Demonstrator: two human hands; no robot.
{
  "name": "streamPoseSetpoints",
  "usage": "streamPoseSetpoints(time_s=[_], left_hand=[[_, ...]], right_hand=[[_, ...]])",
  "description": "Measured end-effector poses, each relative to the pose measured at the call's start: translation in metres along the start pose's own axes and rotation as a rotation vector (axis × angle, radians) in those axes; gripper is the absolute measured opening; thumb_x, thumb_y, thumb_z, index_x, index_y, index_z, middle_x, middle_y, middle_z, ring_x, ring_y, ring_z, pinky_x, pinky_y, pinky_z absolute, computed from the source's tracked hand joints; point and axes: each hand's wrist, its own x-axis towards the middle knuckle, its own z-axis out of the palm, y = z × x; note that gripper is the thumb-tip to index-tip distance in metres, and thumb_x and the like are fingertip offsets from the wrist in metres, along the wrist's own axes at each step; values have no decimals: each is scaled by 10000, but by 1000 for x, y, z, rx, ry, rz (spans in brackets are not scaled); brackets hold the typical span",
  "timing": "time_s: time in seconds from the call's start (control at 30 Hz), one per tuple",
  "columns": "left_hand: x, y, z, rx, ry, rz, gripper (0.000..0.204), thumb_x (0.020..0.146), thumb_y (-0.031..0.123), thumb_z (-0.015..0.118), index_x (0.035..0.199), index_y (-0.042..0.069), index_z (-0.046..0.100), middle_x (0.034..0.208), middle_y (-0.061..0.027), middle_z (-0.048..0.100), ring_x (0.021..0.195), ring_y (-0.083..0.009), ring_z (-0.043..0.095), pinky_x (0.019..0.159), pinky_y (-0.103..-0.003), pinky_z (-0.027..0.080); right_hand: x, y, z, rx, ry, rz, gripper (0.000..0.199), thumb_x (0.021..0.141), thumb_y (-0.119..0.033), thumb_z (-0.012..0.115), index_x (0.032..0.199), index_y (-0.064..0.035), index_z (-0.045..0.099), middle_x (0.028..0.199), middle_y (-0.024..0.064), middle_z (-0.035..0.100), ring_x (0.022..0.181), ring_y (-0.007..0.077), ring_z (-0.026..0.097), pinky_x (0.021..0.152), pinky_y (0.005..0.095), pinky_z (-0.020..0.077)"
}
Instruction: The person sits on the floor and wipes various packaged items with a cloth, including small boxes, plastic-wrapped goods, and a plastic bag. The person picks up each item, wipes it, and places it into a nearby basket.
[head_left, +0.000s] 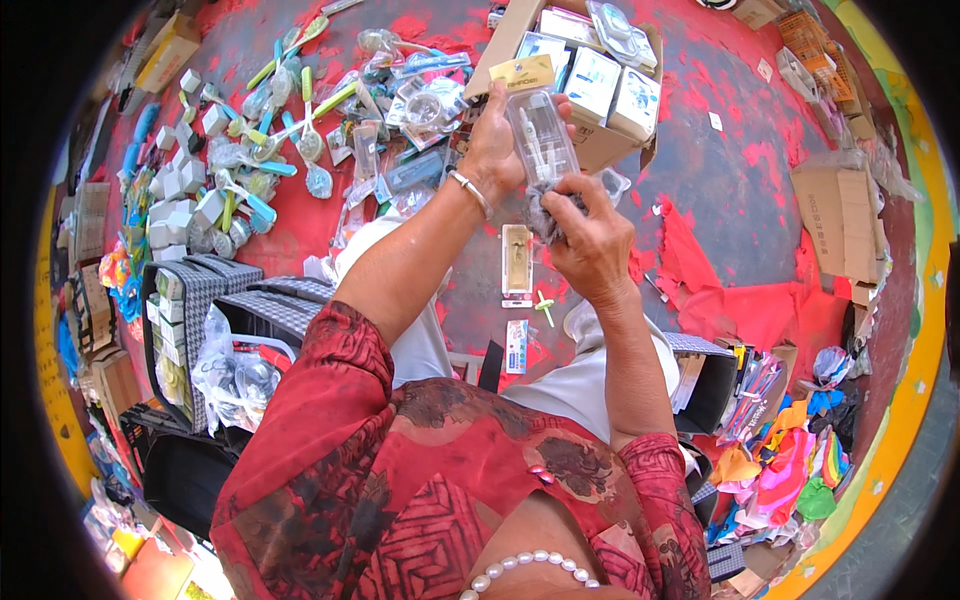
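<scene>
My left hand (490,145) is closed round a clear plastic package (541,135), holding it tilted above the floor. The package has a beige card top (523,73), and slim pale pieces show through its plastic. My right hand (592,235) pinches a fuzzy grey cloth (545,212) against the package's lower end. Part of the cloth is hidden by my fingers. Beneath my hands, a flat window pack (517,262) with a gold-coloured inside lies on the floor. Near it are a small green cross-shaped piece (544,307) and a small blue and white box (516,347).
An open cardboard box (610,143) full of white packs stands just beyond my hands. Long-handled brushes (311,145) and clear-wrapped goods are heaped at far left. Checked storage cases (205,275) stand at my left, colourful bags (785,465) at my right. Red sheeting (765,315) covers floor there.
</scene>
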Motion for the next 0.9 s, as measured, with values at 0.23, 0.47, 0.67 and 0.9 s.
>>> streamPoseSetpoints(time_s=[0.23,0.47,0.67,0.9], left_hand=[[4,6,-2,4,18,16,702,924,548,141,1235,-25,400,1088,-187,574,954,-313,584,825,-445,493],[-6,-8,11,130,-60,-97,676,936,518,133,1269,-6,400,1178,-176,545,1021,-275,570,860,-386,489],[-8,-23,9,27,-52,-285,638,949,479,173,1238,-18,449,1170,-149,558,1057,-251,546,923,-369,442],[-3,0,6,-27,-134,-156,597,960,430,204,1287,-43,362,1225,-173,510,1098,-265,531,889,-345,473]], right_hand=[[-14,64,-20,-157,340,591,113,735,-76,658,833,-55,607,803,60,564,654,187,574,581,307,459],[4,48,-11,570,580,666,129,800,-88,642,899,-8,621,772,57,579,674,141,550,617,267,452],[21,29,3,104,196,395,125,729,-62,652,838,-21,604,774,105,561,682,260,567,618,307,447],[-8,41,-40,873,-342,765,90,776,-54,644,777,14,587,730,24,606,606,98,528,567,226,428]])
